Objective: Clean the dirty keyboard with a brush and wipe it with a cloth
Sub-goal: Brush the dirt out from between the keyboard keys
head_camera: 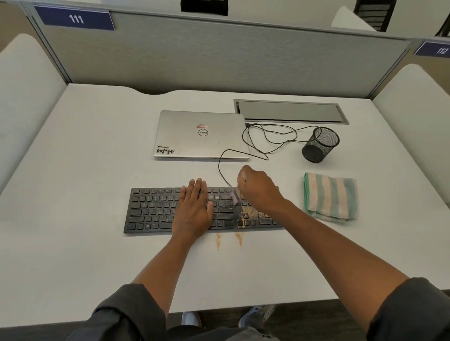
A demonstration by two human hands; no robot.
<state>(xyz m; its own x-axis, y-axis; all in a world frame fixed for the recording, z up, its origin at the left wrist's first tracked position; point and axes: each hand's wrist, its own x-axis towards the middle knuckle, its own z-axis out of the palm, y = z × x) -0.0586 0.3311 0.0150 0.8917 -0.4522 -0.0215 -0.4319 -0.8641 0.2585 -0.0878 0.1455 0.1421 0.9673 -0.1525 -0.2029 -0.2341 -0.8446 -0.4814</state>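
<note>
One white worktop (91, 165) carries everything, walled by grey partitions with two number plates, 111 (75, 19) and 112 (442, 51). One silver laptop (201, 135) lies shut at the far middle, with one black cable (266, 136) looping from its right side down toward the keyboard. One black keyboard (151, 208) lies nearer me, square to the front edge. One striped cloth (331, 197), folded, lies on the worktop just right of the keyboard, not touching it. One black mesh cup (321, 144) stands beyond the cloth, near the cable loops.

My left hand (193, 207) lies flat on the middle of the keyboard, fingers straight and together — a released grip, pressing only. My right hand (259, 189) is clenched round one brush (235, 197), whose blurred grey bristle end points down onto the keys right of centre.

Tan crumbs (248, 213) are strewn over the keys just below the brush — and two small streaks of the same grit (218, 241) lie on the worktop along the keyboard's near edge.
</note>
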